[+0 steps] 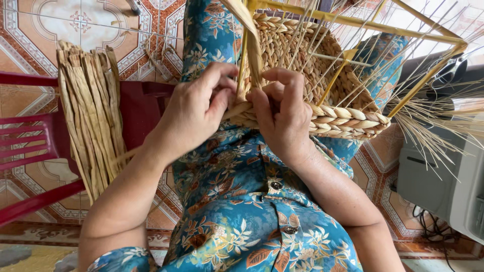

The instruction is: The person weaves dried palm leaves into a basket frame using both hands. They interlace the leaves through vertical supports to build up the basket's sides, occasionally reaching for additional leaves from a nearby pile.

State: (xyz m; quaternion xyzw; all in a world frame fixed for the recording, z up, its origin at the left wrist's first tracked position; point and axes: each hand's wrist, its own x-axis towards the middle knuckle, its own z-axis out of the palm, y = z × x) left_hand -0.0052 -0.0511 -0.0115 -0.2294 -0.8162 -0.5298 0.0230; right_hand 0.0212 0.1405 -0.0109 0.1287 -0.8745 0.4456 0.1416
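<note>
Presently: weaving on my lap.
My left hand [199, 108] pinches a fibre strand [237, 108]; my right hand [282, 118] grips the woven basket [333, 118] rim. Dried fibre bundle [91, 111] lies on the red chair [138, 108].

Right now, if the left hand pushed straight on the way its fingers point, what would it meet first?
The left hand points toward the woven basket; its fingers already pinch the flat strand at the rim, so that comes first, depth being unclear.

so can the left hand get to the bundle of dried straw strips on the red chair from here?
Probably yes. The left hand grips a strand at the woven basket, and the bundle of dried strips lies on the red chair just beside that forearm, nothing between.
</note>
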